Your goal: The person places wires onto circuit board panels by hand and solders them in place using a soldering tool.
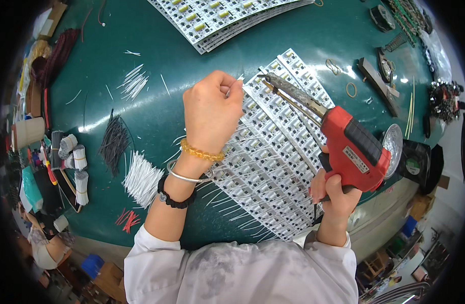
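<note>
My right hand grips a red soldering gun by its handle. Its long metal barrel points up and left, its tip over the far corner of a panel of circuit boards. Thumb and fingertips of my left hand pinch a short white wire; only a small end shows, just left of the gun's tip. Rows of white wires stick out from the panel's left side. A pile of cut white wires lies left of my left forearm, beside a bunch of black wires.
A stack of circuit boards lies at the far edge. Short red wires and scattered white wires lie on the green table. At the right are a dark bar, a round metal dish and rubber bands.
</note>
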`<state>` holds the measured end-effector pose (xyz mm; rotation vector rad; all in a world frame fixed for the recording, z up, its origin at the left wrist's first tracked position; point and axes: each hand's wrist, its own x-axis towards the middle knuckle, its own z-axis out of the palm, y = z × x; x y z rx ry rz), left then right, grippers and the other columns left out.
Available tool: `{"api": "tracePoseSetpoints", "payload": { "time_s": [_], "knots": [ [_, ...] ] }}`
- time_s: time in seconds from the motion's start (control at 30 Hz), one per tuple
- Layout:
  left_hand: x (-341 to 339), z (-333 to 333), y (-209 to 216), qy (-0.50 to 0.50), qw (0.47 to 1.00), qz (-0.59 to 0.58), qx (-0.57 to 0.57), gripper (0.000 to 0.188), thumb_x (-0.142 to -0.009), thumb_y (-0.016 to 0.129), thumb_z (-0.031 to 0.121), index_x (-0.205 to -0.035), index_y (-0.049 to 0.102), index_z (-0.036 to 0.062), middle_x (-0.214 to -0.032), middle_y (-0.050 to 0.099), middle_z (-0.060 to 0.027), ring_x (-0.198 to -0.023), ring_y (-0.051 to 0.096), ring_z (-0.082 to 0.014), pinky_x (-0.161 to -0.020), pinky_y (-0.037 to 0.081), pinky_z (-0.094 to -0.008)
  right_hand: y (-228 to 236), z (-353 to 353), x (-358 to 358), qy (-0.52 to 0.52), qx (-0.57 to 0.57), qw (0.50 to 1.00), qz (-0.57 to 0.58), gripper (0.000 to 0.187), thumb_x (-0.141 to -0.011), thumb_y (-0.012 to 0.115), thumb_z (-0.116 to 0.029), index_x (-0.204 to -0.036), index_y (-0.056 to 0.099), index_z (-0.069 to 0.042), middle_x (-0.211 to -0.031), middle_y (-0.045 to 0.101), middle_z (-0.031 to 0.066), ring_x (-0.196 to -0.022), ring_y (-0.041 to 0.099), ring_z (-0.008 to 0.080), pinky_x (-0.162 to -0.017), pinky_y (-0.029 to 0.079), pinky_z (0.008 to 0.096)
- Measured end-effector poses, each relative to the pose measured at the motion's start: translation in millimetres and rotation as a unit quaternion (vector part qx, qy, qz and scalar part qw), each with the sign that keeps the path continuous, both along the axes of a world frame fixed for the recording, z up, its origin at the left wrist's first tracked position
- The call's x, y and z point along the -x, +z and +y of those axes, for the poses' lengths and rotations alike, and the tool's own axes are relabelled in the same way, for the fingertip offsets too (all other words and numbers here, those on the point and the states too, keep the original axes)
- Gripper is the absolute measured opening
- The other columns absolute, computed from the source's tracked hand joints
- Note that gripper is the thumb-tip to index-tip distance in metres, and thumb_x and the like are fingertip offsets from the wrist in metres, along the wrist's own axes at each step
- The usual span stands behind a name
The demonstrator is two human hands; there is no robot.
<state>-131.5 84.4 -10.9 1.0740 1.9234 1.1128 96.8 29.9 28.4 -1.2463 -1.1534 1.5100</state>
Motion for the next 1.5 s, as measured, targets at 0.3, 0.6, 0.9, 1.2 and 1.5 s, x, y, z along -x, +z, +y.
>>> {"api": "tracePoseSetpoints", "payload": {
  "time_s": [0.3, 0.6, 0.9, 1.2, 1.5],
  "knots": [
    [8.0, 0.3, 23.3, -0.044, 0.996, 0.058, -0.050, 0.010, -0.079, 0.064, 0.008, -0.078, 0.063, -0.0019, -0.060, 0.060, -0.0039, -0.046, 0.055, -0.0066, -0.040, 0.039, -0.0190, 7.4, -4.5, 9.5, -0.073, -0.048, 0.996, -0.023, 0.056, -0.084, 0.061, -0.031, -0.114, 0.043, 0.013, -0.047, 0.045, 0.0033, -0.036, 0.040, 0.0101, -0.037, 0.033, 0.0231],
    [6.9, 2.6, 1.9, -0.030, 0.999, 0.038, -0.025, 0.013, -0.079, 0.065, 0.009, -0.076, 0.062, -0.0032, -0.057, 0.057, -0.0012, -0.045, 0.047, -0.0031, -0.041, 0.035, -0.0183, 1.5, -11.9, 6.1, -0.038, -0.010, 0.999, -0.018, 0.039, -0.079, 0.056, 0.003, -0.115, 0.042, 0.007, -0.067, 0.054, 0.0060, -0.049, 0.049, 0.0107, -0.044, 0.041, 0.0247],
    [13.7, 5.9, -1.4, -0.059, 0.998, 0.023, 0.013, 0.019, -0.078, 0.068, 0.014, -0.075, 0.062, -0.0041, -0.057, 0.056, 0.0006, -0.045, 0.045, -0.0017, -0.039, 0.034, -0.0175, -6.1, -13.3, 12.3, -0.039, -0.005, 0.998, -0.043, 0.038, -0.082, 0.056, -0.012, -0.112, 0.045, 0.008, -0.060, 0.052, 0.0061, -0.043, 0.047, 0.0112, -0.041, 0.038, 0.0236],
    [16.5, 8.9, -1.6, -0.058, 0.996, -0.040, 0.047, 0.020, -0.079, 0.068, 0.016, -0.076, 0.061, -0.0024, -0.054, 0.052, 0.0024, -0.042, 0.043, -0.0010, -0.035, 0.034, -0.0169, -8.6, -14.1, 15.1, -0.069, -0.035, 0.995, -0.056, 0.044, -0.086, 0.058, -0.029, -0.105, 0.049, 0.009, -0.051, 0.048, 0.0064, -0.037, 0.044, 0.0125, -0.039, 0.036, 0.0242],
    [15.1, 9.4, -1.5, -0.049, 0.996, -0.043, 0.053, 0.020, -0.079, 0.069, 0.016, -0.076, 0.061, -0.0022, -0.055, 0.052, 0.0024, -0.041, 0.043, -0.0011, -0.034, 0.033, -0.0171, -9.3, -13.7, 16.1, -0.057, -0.035, 0.995, -0.068, 0.047, -0.084, 0.062, -0.033, -0.102, 0.049, 0.008, -0.049, 0.047, 0.0058, -0.036, 0.043, 0.0124, -0.038, 0.035, 0.0242]
  ]
}}
